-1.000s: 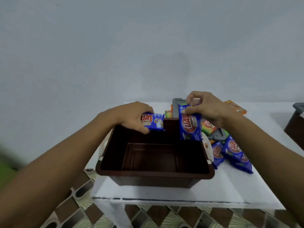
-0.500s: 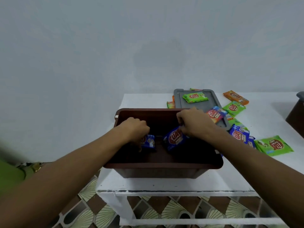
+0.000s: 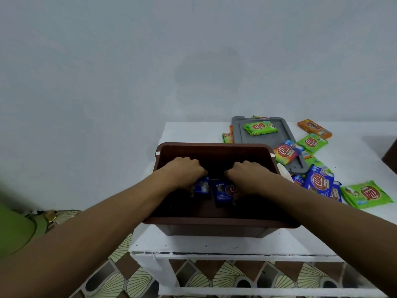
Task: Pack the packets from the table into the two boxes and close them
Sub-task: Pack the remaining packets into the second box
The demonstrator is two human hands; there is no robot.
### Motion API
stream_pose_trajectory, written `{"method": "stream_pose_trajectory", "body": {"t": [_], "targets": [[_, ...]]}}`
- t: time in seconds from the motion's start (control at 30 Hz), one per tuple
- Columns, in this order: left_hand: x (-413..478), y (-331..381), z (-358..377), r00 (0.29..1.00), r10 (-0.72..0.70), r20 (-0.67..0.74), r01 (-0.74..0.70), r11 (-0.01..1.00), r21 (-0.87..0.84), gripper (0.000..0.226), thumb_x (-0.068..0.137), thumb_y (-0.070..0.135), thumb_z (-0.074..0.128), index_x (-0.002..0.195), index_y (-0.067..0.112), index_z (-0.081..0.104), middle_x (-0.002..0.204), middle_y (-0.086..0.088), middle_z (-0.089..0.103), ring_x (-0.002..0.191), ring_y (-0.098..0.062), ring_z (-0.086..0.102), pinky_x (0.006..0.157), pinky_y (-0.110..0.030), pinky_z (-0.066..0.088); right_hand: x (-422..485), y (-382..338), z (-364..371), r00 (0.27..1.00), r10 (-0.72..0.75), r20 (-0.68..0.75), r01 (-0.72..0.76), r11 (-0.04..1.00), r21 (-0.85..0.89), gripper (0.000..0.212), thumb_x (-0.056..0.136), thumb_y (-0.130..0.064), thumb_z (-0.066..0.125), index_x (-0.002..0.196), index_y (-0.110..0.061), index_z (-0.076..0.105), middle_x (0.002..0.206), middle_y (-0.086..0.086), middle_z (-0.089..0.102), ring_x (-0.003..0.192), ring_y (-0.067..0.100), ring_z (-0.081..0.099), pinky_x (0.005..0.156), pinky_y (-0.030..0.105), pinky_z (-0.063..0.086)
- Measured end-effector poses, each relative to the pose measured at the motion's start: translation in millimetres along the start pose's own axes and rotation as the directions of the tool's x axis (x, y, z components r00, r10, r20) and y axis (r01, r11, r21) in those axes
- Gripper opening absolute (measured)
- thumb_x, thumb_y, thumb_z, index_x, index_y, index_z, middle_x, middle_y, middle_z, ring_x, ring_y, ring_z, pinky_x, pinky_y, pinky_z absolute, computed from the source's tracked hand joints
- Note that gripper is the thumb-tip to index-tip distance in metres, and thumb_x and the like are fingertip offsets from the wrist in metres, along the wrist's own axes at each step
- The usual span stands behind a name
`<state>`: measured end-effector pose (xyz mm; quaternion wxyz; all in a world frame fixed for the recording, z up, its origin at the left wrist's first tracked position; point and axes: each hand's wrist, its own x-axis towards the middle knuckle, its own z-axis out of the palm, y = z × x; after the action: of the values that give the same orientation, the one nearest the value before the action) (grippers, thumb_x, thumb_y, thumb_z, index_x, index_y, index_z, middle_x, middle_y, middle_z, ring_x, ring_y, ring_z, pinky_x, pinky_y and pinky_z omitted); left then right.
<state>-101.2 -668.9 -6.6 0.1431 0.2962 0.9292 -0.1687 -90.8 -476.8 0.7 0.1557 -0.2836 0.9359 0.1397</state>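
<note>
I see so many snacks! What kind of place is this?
Probably a room in someone's home, though that's not certain: a white table against a plain wall, patterned floor tiles, and loose snack packets beside a brown box.

I see a plain pale grey wall [image 3: 129,61] ahead, fan-patterned floor tiles [image 3: 225,274] below, and green cloth [image 3: 12,229] at far left.

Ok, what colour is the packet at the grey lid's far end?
The packet is green; head view.
</note>
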Motion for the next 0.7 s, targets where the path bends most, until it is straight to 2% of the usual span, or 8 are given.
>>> {"method": "stream_pose_trajectory", "body": {"t": [0.1, 0.27, 0.4, 0.5, 0.57, 0.6, 0.67, 0.7], "targets": [[-0.8, 2.9, -0.9, 1.000, -0.031, -0.001, 0.031, 0.999, 0.026, 0.064, 0.078, 0.046, 0.075, 0.131, 0.021, 0.051, 0.125, -0.007, 0.057, 0.108, -0.029, 0.059, 0.077, -0.040, 0.047, 1.4, 4.4, 1.6, 0.999, 0.053, -0.010, -0.052, 0.998, 0.037, 0.058, 0.082, -0.039, 0.073, 0.130, -0.011, 0.052, 0.124, 0.011, 0.056, 0.107, 0.027, 0.059, 0.081, 0.037, 0.051], [-2.8, 6.8, -2.6, 0.998, -0.052, -0.040, 0.056, 0.995, 0.086, 0.058, 0.079, 0.047, 0.074, 0.126, 0.018, 0.055, 0.120, -0.009, 0.059, 0.105, -0.030, 0.061, 0.073, -0.039, 0.045, 2.9, 5.5, 2.6, 0.997, 0.075, -0.001, -0.075, 0.997, 0.036, 0.060, 0.080, -0.042, 0.074, 0.128, -0.012, 0.053, 0.123, 0.010, 0.056, 0.105, 0.027, 0.059, 0.081, 0.036, 0.052], [-4.8, 1.7, -3.1, 0.999, -0.041, -0.007, 0.041, 0.999, 0.029, 0.059, 0.080, 0.051, 0.071, 0.128, 0.022, 0.056, 0.121, -0.006, 0.058, 0.105, -0.028, 0.060, 0.080, -0.040, 0.050, -1.2, 7.3, -5.8, 0.997, 0.034, 0.064, -0.034, 0.999, -0.008, 0.064, 0.081, -0.047, 0.072, 0.130, -0.012, 0.052, 0.125, 0.009, 0.054, 0.108, 0.026, 0.056, 0.087, 0.037, 0.050], [-8.8, 1.5, -11.3, 0.997, -0.055, -0.050, 0.051, 0.996, -0.074, 0.052, 0.085, 0.052, 0.064, 0.130, 0.026, 0.056, 0.118, -0.004, 0.061, 0.103, -0.026, 0.061, 0.083, -0.040, 0.054, -24.3, 15.2, -13.6, 0.998, -0.006, 0.068, 0.001, 0.998, 0.067, 0.051, 0.087, -0.047, 0.064, 0.129, -0.019, 0.053, 0.121, 0.005, 0.055, 0.105, 0.021, 0.055, 0.086, 0.033, 0.048], [-11.3, 0.1, -19.2, 0.995, -0.047, -0.092, 0.036, 0.993, -0.116, 0.049, 0.087, 0.051, 0.062, 0.130, 0.028, 0.055, 0.116, -0.001, 0.064, 0.100, -0.021, 0.062, 0.083, -0.040, 0.054, -44.7, 30.3, -16.7, 0.996, -0.073, -0.056, 0.078, 0.991, 0.113, 0.031, 0.092, -0.040, 0.059, 0.118, -0.024, 0.059, 0.113, 0.000, 0.059, 0.102, 0.016, 0.057, 0.086, 0.032, 0.049], [-12.0, 0.1, -24.0, 0.992, -0.035, -0.121, 0.019, 0.991, -0.129, 0.047, 0.087, 0.051, 0.061, 0.129, 0.029, 0.056, 0.115, 0.001, 0.065, 0.098, -0.020, 0.062, 0.082, -0.040, 0.054, -54.7, 40.9, -15.5, 0.981, -0.099, -0.166, 0.125, 0.981, 0.151, 0.021, 0.093, -0.037, 0.058, 0.110, -0.025, 0.061, 0.109, -0.003, 0.061, 0.099, 0.014, 0.058, 0.086, 0.031, 0.050], [-11.6, 5.1, -36.4, 0.979, -0.014, -0.202, -0.018, 0.988, -0.156, 0.045, 0.087, 0.053, 0.060, 0.126, 0.031, 0.056, 0.117, 0.003, 0.065, 0.101, -0.018, 0.061, 0.084, -0.041, 0.053, -74.8, 65.7, -3.1, 0.900, -0.066, -0.431, 0.189, 0.950, 0.248, 0.011, 0.092, -0.032, 0.059, 0.098, -0.024, 0.063, 0.103, -0.006, 0.062, 0.096, 0.011, 0.056, 0.084, 0.030, 0.047], [-9.7, 11.4, -44.2, 0.968, -0.020, -0.252, -0.026, 0.984, -0.178, 0.045, 0.088, 0.054, 0.059, 0.126, 0.032, 0.056, 0.120, 0.005, 0.063, 0.104, -0.018, 0.059, 0.085, -0.041, 0.052, -85.5, 80.5, 7.8, 0.844, -0.005, -0.537, 0.196, 0.934, 0.300, 0.009, 0.092, -0.029, 0.059, 0.097, -0.023, 0.063, 0.102, -0.004, 0.062, 0.095, 0.012, 0.054, 0.082, 0.031, 0.045]]}}
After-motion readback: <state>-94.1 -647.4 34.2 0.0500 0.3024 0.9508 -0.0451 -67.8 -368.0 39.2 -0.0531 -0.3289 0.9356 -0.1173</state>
